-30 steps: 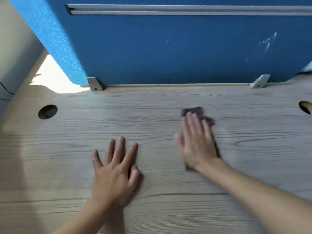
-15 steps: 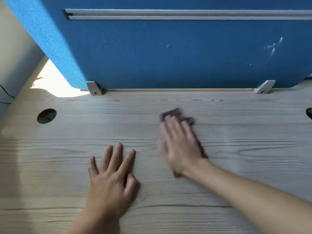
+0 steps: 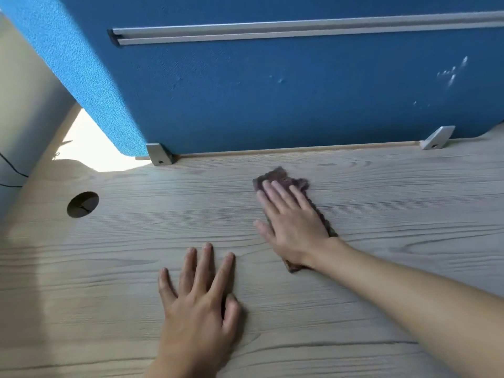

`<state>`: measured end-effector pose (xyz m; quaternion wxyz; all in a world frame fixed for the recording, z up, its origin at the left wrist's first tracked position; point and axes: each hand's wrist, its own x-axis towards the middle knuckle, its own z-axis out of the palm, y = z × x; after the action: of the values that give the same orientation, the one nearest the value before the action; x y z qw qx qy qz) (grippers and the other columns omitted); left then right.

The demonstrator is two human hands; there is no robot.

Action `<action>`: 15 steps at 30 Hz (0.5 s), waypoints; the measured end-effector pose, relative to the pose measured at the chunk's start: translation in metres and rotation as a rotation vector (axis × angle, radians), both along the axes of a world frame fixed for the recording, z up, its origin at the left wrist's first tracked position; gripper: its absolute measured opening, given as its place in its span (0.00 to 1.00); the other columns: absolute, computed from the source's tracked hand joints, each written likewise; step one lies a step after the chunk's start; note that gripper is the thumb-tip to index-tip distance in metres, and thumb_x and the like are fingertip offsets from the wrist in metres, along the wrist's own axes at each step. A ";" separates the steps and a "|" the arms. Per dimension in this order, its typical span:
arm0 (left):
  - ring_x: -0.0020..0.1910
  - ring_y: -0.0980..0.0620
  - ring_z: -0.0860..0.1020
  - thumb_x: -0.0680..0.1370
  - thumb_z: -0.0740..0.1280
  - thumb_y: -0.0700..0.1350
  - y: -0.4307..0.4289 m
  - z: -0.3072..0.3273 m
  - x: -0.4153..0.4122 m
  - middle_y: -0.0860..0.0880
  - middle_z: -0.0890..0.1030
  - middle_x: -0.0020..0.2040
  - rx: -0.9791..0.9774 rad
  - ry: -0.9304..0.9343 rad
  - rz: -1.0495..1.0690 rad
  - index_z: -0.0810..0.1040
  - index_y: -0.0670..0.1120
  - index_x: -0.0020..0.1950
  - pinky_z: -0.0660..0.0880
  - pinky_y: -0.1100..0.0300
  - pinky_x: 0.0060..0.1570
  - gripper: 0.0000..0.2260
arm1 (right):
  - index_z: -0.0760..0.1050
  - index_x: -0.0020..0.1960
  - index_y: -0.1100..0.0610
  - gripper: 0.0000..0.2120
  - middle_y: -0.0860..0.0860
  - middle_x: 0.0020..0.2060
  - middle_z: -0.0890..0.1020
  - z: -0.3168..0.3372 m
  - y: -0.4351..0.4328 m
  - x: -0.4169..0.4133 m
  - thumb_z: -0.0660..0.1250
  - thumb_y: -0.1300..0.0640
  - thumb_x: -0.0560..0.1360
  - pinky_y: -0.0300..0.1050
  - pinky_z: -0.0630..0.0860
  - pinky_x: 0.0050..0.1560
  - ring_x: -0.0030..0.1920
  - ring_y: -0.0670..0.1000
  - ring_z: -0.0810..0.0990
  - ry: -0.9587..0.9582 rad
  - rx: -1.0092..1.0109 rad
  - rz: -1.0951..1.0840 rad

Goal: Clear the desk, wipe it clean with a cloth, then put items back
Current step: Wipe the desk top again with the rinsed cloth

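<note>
Nearest, the left hand (image 3: 199, 304) lies palm down on the pale wood-grain tabletop (image 3: 395, 214), fingers straight and spread, its grip slack and holding nothing. Farther in and to the right, the right hand (image 3: 291, 225) presses flat on the one cloth (image 3: 275, 176); the fingers are straight and together, the grip not closed round the fabric. The cloth is a dark purplish-brown piece with a coarse, fuzzy weave and ragged edges. It lies flat on the tabletop near the middle. Its far end shows past the fingertips, one edge shows along the right side of the hand, and a corner shows by the wrist. At the far left is one round cable hole (image 3: 82, 204). Along the back edge two grey brackets (image 3: 159, 154) (image 3: 437, 137) stand at the foot of one blue fabric partition (image 3: 272, 99), which carries one grey rail (image 3: 300, 30) near its top.
</note>
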<state>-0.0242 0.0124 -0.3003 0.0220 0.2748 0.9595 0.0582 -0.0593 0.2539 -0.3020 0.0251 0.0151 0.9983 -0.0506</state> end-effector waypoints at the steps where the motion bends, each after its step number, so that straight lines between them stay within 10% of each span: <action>1: 0.74 0.39 0.68 0.70 0.59 0.55 0.000 0.000 0.000 0.44 0.67 0.77 0.000 0.003 -0.002 0.73 0.54 0.73 0.57 0.27 0.67 0.30 | 0.49 0.81 0.53 0.35 0.50 0.81 0.48 0.002 -0.005 0.006 0.37 0.38 0.79 0.52 0.41 0.78 0.80 0.48 0.44 -0.026 -0.010 0.152; 4: 0.74 0.40 0.68 0.70 0.60 0.56 0.000 0.001 -0.001 0.44 0.67 0.77 0.013 0.010 0.003 0.73 0.54 0.73 0.58 0.28 0.67 0.30 | 0.54 0.81 0.51 0.32 0.49 0.80 0.52 0.005 0.039 -0.014 0.40 0.40 0.80 0.54 0.46 0.79 0.80 0.48 0.49 -0.004 0.006 0.184; 9: 0.74 0.38 0.68 0.69 0.60 0.56 0.001 0.001 -0.003 0.43 0.68 0.76 0.013 0.014 -0.006 0.74 0.54 0.73 0.58 0.27 0.66 0.31 | 0.47 0.81 0.55 0.32 0.51 0.81 0.49 0.001 0.069 -0.056 0.38 0.42 0.82 0.52 0.42 0.79 0.80 0.50 0.45 -0.026 0.037 -0.552; 15: 0.73 0.39 0.69 0.68 0.60 0.56 0.001 0.002 -0.003 0.43 0.69 0.76 0.004 0.000 -0.013 0.74 0.54 0.72 0.59 0.27 0.65 0.32 | 0.50 0.81 0.52 0.30 0.50 0.81 0.50 0.007 -0.057 -0.054 0.44 0.40 0.83 0.51 0.40 0.78 0.80 0.48 0.45 -0.023 -0.050 0.194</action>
<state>-0.0272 0.0132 -0.2984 0.0217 0.2808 0.9576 0.0600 -0.1135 0.1973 -0.2948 0.0418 -0.0819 0.9931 -0.0726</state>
